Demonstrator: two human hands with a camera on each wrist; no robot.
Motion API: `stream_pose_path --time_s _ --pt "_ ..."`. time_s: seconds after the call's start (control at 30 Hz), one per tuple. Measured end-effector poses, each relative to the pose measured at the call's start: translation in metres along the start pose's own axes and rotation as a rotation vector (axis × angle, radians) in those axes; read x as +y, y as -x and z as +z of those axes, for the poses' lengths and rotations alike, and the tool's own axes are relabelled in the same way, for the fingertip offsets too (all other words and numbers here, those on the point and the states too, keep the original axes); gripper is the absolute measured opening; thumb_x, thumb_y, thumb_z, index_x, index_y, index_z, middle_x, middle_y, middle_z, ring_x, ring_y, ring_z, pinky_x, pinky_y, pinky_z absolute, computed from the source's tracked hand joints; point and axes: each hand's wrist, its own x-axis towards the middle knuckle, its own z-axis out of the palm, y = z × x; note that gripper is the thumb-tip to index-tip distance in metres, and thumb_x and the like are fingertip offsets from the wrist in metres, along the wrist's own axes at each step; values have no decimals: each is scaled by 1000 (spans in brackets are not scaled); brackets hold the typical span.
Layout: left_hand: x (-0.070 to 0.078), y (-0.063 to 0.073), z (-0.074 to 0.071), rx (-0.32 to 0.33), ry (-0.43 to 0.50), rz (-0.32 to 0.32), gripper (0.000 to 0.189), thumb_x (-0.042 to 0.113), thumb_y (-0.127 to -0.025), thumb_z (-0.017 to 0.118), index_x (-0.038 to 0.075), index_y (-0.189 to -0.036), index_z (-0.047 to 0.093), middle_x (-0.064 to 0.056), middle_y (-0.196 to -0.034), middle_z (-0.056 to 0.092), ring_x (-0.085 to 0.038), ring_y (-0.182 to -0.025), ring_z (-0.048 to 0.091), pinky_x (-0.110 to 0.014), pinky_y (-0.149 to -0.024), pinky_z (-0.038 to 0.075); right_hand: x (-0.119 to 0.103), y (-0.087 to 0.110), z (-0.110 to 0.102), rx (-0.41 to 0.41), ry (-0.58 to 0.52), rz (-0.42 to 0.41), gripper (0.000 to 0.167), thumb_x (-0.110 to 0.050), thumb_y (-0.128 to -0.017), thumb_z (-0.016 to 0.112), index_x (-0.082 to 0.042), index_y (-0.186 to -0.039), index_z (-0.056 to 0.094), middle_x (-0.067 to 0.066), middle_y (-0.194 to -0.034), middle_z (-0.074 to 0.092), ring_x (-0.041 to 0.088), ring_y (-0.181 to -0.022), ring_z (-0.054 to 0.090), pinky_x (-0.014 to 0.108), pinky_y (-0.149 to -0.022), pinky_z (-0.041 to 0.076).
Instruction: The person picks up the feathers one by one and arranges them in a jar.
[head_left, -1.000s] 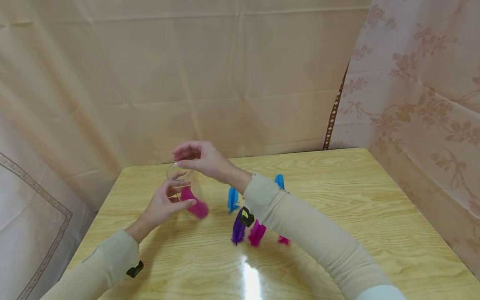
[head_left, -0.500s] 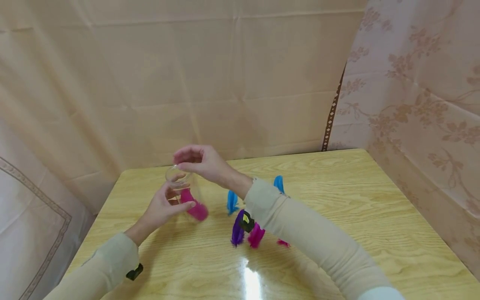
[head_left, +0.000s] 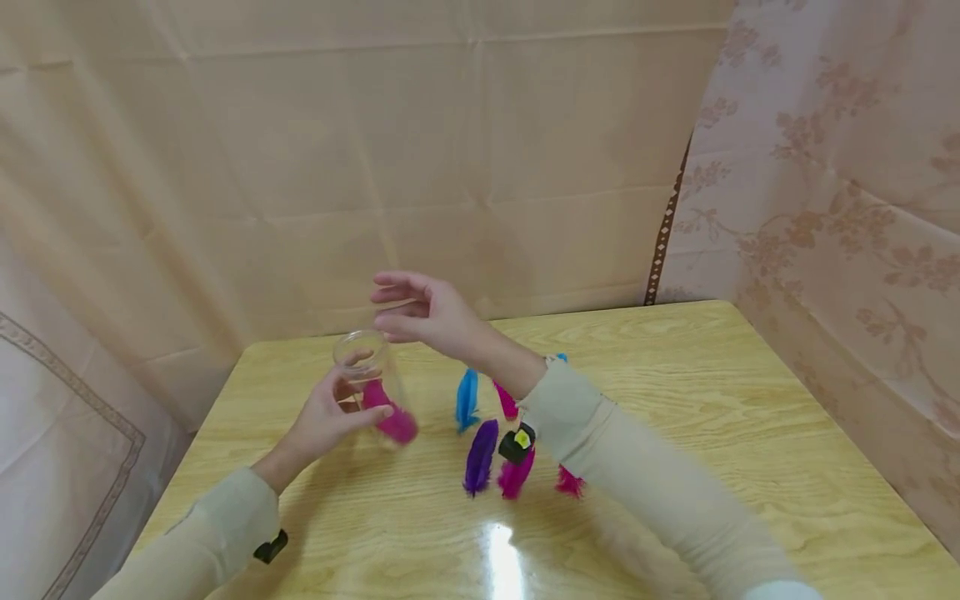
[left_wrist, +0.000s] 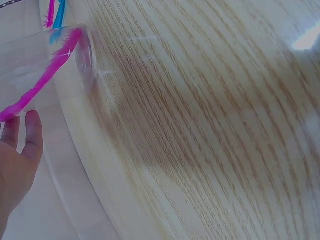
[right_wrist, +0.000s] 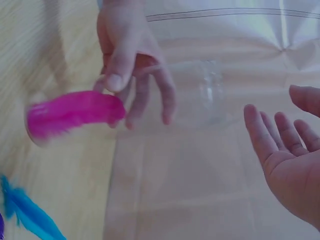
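My left hand (head_left: 324, 418) grips a clear jar (head_left: 387, 375) around its side, thumb on the near face and fingers behind. The jar is upright, close over the table's left part. Inside lies a bright pink feather (head_left: 397, 425), slanting down to the base. In the right wrist view the jar's open mouth (right_wrist: 212, 92) points toward my right hand (right_wrist: 292, 165). That hand is just beyond the rim, fingers loosely spread and holding nothing. The left wrist view shows the jar's base (left_wrist: 86, 57) and part of my left hand (left_wrist: 17, 170).
Right of the jar lie a blue feather (head_left: 467, 400), a purple feather (head_left: 481, 457) and several pink feathers (head_left: 516, 477), partly hidden by the right sleeve (head_left: 600, 425). A beige cloth (head_left: 300, 167) hangs behind the wooden table (head_left: 750, 417), and patterned cloth (head_left: 862, 183) at the right.
My right hand has drawn back from the jar's mouth, up and to the right, its fingers opening out. The left hand and the jar with the pink feather have stayed in place.
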Motion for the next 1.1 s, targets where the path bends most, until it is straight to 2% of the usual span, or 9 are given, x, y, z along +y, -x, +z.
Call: stream_pose_path --time_s 0.27,0.37,0.5,0.67,0.8,0.97,1.1 --pt "-1 -1 1 1 9 17 73 3 -84 83 8 -146 45 -18 -145 52 -38 -121 59 -38 -89 57 -11 14 -35 89 85 -17 55 1 -96 68 -3 -147 49 15 -137 60 31 -119 63 43 -89 57" --pt "0 -1 1 1 11 19 71 2 -83 83 7 -144 46 -14 -149 49 -39 -122 58 -37 -88 57 -10 19 -50 126 87 6 62 1 -95 69 -5 -151 44 15 -139 57 32 -119 62 45 -90 57" --pt "1 0 2 -2 18 15 69 2 -83 83 6 -142 47 -10 -151 46 -40 -123 57 -34 -88 57 -8 26 -68 168 65 71 75 -1 -95 69 -12 -159 30 14 -144 52 34 -120 61 48 -92 56" --pt "0 2 1 0 19 12 70 2 -83 83 6 -143 47 -13 -150 47 -40 -121 58 -32 -87 57 -2 33 -90 221 68 124 86 -2 -95 69 -16 -162 17 15 -149 43 37 -128 54 45 -91 56" --pt "-1 4 1 5 13 10 70 3 -83 83 7 -143 46 -11 -150 46 -39 -121 58 -32 -87 57 12 38 -109 270 109 179 89 -3 -94 70 -16 -163 14 16 -151 37 39 -131 50 47 -94 54" --pt "-2 6 1 0 7 5 60 5 -84 83 4 -134 51 -4 -156 40 -38 -123 56 -30 -88 57 32 48 -131 335 165 302 91 -6 -95 71 -16 -163 12 18 -154 30 38 -133 45 53 -101 49" --pt "-1 4 1 -7 5 1 55 6 -85 83 4 -130 53 -3 -158 36 -39 -124 55 -31 -88 56 45 55 -147 343 211 376 94 -5 -95 70 -16 -164 7 22 -157 26 42 -134 44 55 -104 46"
